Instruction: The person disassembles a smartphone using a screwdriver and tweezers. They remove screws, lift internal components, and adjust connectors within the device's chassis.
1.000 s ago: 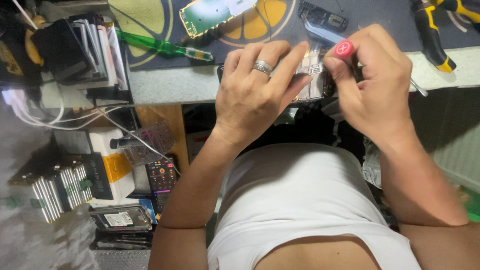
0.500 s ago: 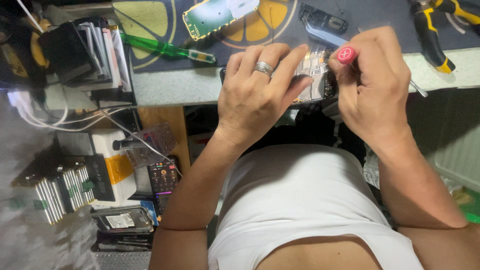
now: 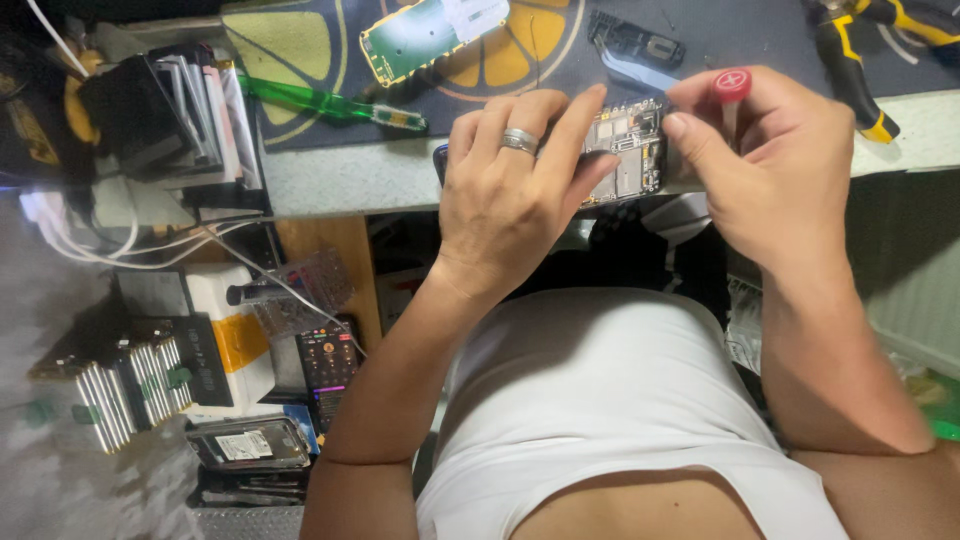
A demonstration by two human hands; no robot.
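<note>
Head view: left hand (image 3: 510,205) clamps the opened phone (image 3: 628,150) at the bench's near edge, right hand (image 3: 765,165) pinches a red-capped screwdriver (image 3: 731,88) upright over its board; tip slip could gouge components, since the phone overhangs unsupported.

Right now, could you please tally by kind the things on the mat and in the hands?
Opened phone, held by left hand: 1
Red-capped screwdriver, in right hand: 1
Green screwdriver: 1
Green circuit board: 1
Black phone part: 1
Yellow-black pliers: 1
Total: 6
</note>
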